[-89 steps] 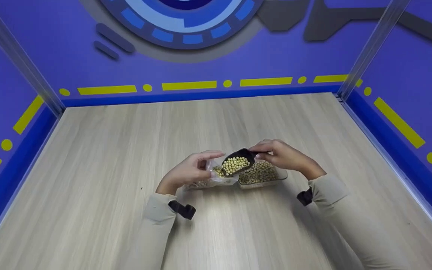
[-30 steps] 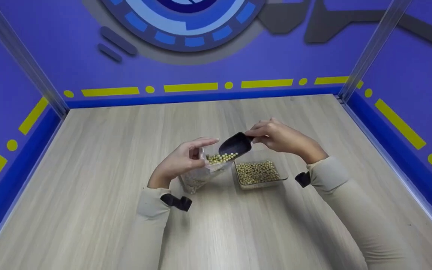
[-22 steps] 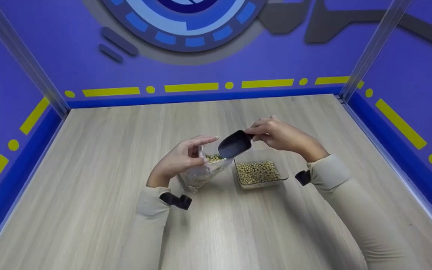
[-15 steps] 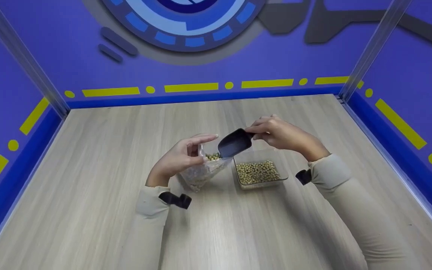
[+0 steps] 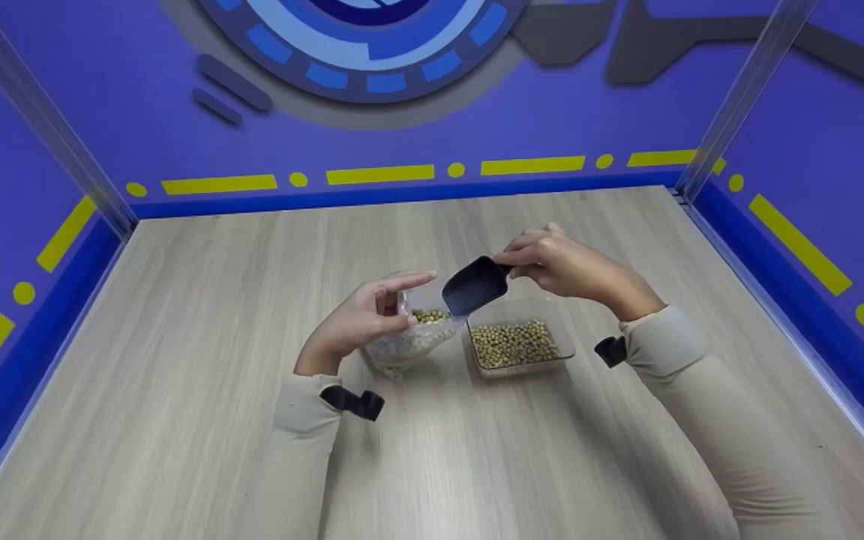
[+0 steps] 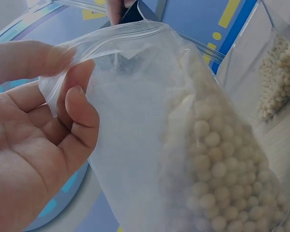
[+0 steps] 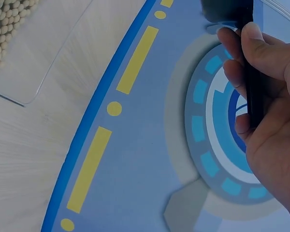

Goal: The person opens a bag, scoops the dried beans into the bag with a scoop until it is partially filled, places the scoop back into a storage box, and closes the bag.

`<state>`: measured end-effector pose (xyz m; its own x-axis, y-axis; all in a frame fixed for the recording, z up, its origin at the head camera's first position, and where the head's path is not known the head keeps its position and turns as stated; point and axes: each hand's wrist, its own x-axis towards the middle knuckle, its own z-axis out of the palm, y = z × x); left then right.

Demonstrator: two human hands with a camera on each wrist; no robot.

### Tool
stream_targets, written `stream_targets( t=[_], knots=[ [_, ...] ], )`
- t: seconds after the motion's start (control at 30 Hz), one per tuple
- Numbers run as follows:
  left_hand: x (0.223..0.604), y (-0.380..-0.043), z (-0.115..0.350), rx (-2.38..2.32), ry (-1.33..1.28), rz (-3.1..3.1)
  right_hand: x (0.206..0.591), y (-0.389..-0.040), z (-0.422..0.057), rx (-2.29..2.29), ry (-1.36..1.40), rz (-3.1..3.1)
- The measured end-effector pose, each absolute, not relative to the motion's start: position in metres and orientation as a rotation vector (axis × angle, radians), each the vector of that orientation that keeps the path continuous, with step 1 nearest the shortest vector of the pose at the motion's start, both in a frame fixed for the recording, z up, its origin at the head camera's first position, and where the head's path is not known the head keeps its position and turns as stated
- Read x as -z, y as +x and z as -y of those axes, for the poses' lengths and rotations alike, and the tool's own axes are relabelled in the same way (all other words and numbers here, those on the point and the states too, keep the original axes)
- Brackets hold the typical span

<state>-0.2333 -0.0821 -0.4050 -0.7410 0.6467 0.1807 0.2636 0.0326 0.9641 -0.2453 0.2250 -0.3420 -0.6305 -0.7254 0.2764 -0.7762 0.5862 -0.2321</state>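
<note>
My left hand (image 5: 357, 319) pinches the rim of a clear zip bag (image 6: 130, 96) between thumb and curled fingers. Round pale dried peas or soybeans (image 6: 222, 179) fill the bag's lower part. The handle of a black scoop (image 5: 475, 286) is gripped by my right hand (image 5: 571, 266), as the right wrist view also shows (image 7: 270, 82). Tilted down toward the bag, the scoop has its lip at the bag's mouth, and no beans show in it. A clear rectangular container (image 5: 522, 370) stands on the table under the scoop, right of the bag, partly filled with the same beans.
A wood-grain table (image 5: 214, 300) lies beneath everything. Blue-purple panels with yellow marks (image 5: 379, 174) close off its back, left and right sides. Each wrist carries a black strap mount (image 5: 353, 403).
The scoop was heaped with beans 3 seconds ago; it has risen and tipped, and the beans have slid into the bag. Over the last half second it has shifted slightly right.
</note>
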Motion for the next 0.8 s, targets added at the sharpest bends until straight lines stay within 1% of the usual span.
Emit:
stream_targets(
  t=[0.23,0.5,0.8],
  knots=[
    [0.411,-0.235,0.081,-1.751,0.905,-2.039,0.346,-0.247,-0.231,-0.546,1.257,2.646],
    [0.415,-0.235,0.082,-1.738,0.848,-2.078,0.353,-0.251,-0.254,-0.706,1.146,2.716],
    [0.422,-0.237,0.083,-1.746,0.863,-2.016,0.368,-0.251,-0.283,-0.571,1.079,2.805]
  ],
)
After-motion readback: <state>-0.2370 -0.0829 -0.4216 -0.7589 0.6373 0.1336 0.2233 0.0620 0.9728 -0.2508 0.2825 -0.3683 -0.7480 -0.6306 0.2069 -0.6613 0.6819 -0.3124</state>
